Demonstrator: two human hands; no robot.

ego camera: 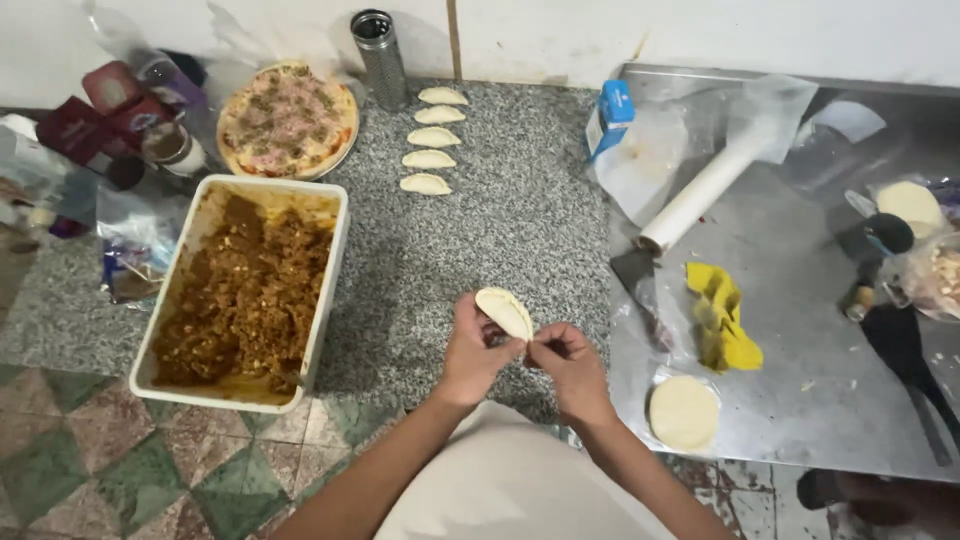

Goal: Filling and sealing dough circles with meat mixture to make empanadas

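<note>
Head view: left hand (470,352) and right hand (568,362) close together above the granite counter (520,230), both pinched on one folded dough turnover (505,312), fingertips at its lower edge. Left of the hands: white tub of brown minced filling (245,290). Five folded turnovers in a row (432,140) at counter rear. Flat dough disc (683,411) on steel surface (800,300), right.
</note>
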